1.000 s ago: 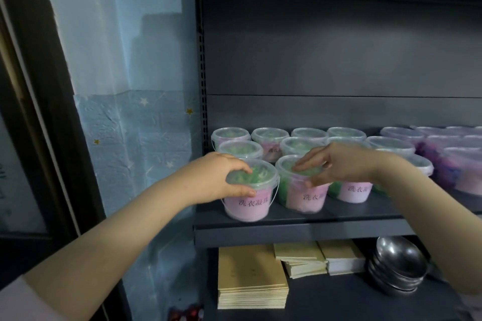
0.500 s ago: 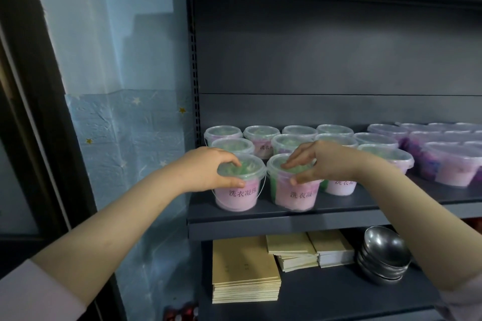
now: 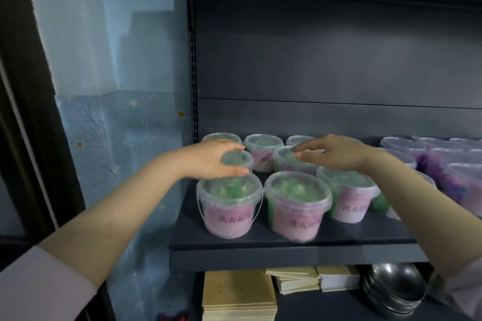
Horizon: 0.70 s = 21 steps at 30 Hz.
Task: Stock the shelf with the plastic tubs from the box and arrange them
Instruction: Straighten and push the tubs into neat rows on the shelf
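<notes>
Left hand [image 3: 211,161] grips second-row tub [image 3: 238,159], mid frame on shelf [image 3: 287,255]. Right hand [image 3: 339,155] flat, released, over neighbouring tub [image 3: 285,164]. Both upright, just behind front tubs [image 3: 229,206].

The person wears a pale pink long-sleeved top. Its left sleeve [image 3: 44,284], soft and plain, fills the near left corner and ends in a straight edge partway along the arm, leaving the left forearm [image 3: 125,211] bare down to the left hand [image 3: 211,161]. The right sleeve [image 3: 467,286], the same pale pink, shows only as a strip at the near right edge, its cuff bunched and greyish but too blurred to tell more, with the right forearm [image 3: 422,206] and right hand [image 3: 336,154] bare beyond it.
</notes>
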{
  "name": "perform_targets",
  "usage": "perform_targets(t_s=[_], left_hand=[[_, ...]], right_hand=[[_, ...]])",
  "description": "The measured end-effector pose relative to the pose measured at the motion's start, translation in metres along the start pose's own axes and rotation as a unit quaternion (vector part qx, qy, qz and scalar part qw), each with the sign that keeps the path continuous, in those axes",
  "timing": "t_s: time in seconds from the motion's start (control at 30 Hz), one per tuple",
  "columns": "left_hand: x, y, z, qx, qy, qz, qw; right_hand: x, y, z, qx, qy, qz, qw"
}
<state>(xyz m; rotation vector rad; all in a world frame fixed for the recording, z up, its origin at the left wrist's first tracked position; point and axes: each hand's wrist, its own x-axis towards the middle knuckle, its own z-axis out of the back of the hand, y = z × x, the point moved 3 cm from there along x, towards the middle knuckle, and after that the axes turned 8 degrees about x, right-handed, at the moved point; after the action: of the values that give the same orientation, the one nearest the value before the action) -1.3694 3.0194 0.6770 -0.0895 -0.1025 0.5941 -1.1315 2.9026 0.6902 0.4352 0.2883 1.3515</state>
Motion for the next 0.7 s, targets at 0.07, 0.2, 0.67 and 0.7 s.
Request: perform_targets(t_s=[0.07,0.2,0.67,0.7], left_hand=[[0.014,0.004,-0.004,-0.015,0.062,0.028,0.998],[0.029,0.006,-0.016,0.012,0.129,0.035,0.991],[0.034,0.007,-0.014,0.029,0.134,0.045,0.989],[0.034,0.007,-0.015,0.026,0.134,0.045,0.99]], right_hand=[[0.019,-0.008,-0.003,-0.022,0.035,-0.013,0.999],[0.046,-0.02,-0.011,-0.041,0.083,-0.043,0.995],[0.068,0.011,-0.037,-0.113,0.132,0.051,0.983],[0.068,0.011,-0.037,-0.112,0.131,0.048,0.984]])
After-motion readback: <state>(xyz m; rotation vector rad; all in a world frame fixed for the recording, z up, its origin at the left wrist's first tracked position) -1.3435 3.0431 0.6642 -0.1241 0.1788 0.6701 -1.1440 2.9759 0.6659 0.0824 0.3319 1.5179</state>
